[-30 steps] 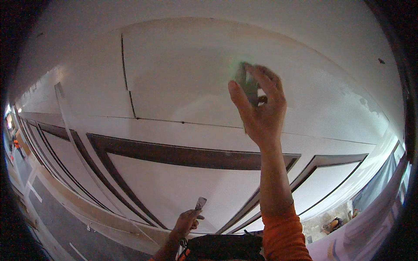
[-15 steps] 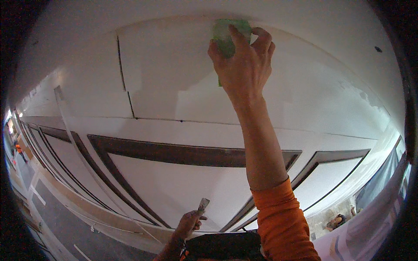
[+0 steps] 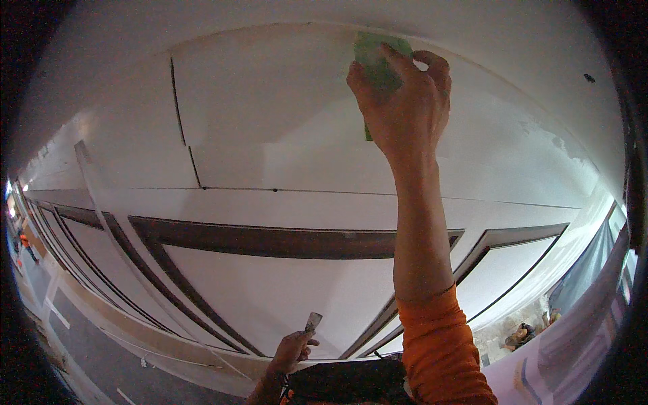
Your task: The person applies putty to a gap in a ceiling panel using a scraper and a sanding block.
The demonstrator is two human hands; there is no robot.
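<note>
High up on the white wall [image 3: 270, 101], my right hand [image 3: 408, 108] presses a green sheet of sandpaper [image 3: 371, 50] flat near the curved upper edge. Its fingers are spread across the sheet, and a green corner pokes out below the palm. An orange sleeve [image 3: 435, 331] covers that forearm up to below the elbow. Low down in front of my body, my left hand [image 3: 291, 351] is closed around a small putty knife [image 3: 313, 321]. The blade points upward, clear of the wall; the handle is mostly hidden in the fist.
Dark recessed strips [image 3: 270, 237] frame white panels below. A narrow vertical slot [image 3: 177, 101] cuts the wall at left. Far below at left lies a grey floor [image 3: 101, 344]; a person in orange [image 3: 27, 248] is there. Another person [image 3: 520, 335] is at lower right, beside plastic sheeting [image 3: 584, 263].
My right hand and the sandpaper have shifted to the right along the wall, staying against it. My left hand still holds the putty knife and has hardly moved.
</note>
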